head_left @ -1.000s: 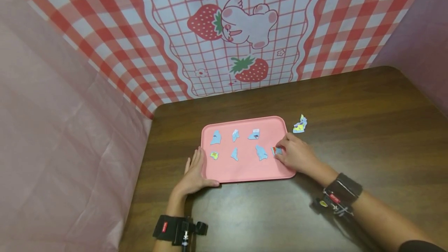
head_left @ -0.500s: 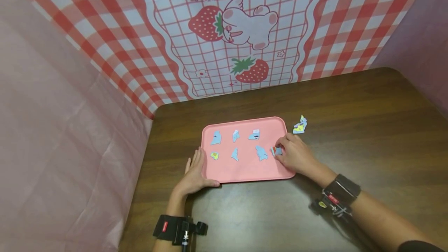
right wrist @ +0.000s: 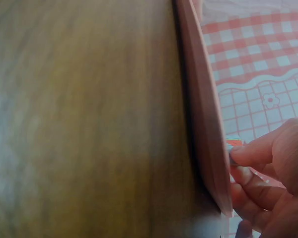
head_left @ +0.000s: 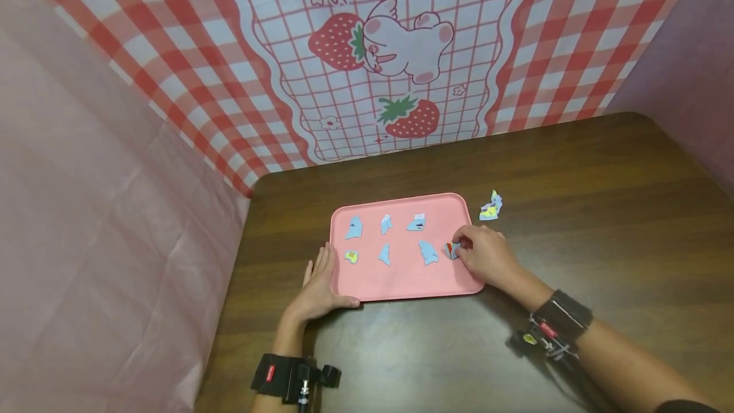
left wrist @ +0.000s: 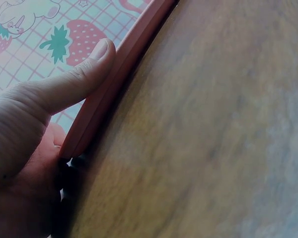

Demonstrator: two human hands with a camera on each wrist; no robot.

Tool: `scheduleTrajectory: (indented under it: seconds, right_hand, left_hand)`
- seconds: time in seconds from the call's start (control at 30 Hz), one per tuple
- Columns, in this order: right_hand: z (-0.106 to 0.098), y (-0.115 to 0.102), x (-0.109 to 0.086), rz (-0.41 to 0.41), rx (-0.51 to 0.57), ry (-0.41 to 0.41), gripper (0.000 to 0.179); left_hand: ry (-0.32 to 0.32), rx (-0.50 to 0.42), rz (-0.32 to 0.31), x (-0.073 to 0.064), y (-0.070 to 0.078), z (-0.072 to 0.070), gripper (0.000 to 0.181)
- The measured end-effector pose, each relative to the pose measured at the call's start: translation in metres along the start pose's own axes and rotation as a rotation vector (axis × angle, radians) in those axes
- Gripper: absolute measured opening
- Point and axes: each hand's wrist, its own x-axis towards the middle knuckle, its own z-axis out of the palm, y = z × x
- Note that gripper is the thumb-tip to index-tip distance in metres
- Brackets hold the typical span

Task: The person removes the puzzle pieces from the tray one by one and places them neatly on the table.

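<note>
On the right side of a pink tray (head_left: 378,285), my right hand (head_left: 487,253) pinches a small blue and red puzzle piece (head_left: 450,250) between thumb and fingertips. In the right wrist view, the thumb and a finger meet on this piece (right wrist: 233,144) just beyond the tray rim. My left hand (head_left: 316,282) rests at the tray's near left corner. Its fingers lie straight along the left rim, and the thumb (left wrist: 79,82) lies along the near rim. Irregular light blue pieces lie spread in two rows, among them a notched one (head_left: 427,252) and a small yellow one (head_left: 352,257).
Right of the tray's far corner, a yellow and blue cluster of pieces (head_left: 491,206) lies on the brown wooden table (head_left: 602,209). A red checked strawberry cloth (head_left: 401,50) hangs behind the table, and a pale pink curtain (head_left: 115,209) hangs at the left.
The blue and red puzzle piece has turned slightly in my right fingertips, showing its red part at another angle. The left hand and the tray stay where they were.
</note>
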Motion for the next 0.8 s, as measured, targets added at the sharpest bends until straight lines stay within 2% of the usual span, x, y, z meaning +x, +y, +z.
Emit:
scheduleTrajectory:
  seconds: [0.17,0.33,0.5,0.8]
  right_hand:
    - [-0.004,0.001,-0.001,0.034,0.148,0.038,0.012]
    - [-0.009,0.005,-0.001,0.078,0.234,0.062,0.011]
    - [-0.016,0.011,0.000,0.107,0.282,0.080,0.010]
    - [-0.029,0.023,0.002,0.142,0.293,0.097,0.009]
  left_hand:
    - [0.009,-0.002,0.004,0.000,-0.001,0.001,0.135]
    - [0.004,0.001,0.005,0.000,-0.001,0.001,0.135]
    - [0.001,0.001,-0.003,-0.001,-0.001,0.001,0.136]
    - [-0.002,-0.012,-0.003,-0.001,0.001,0.001,0.136]
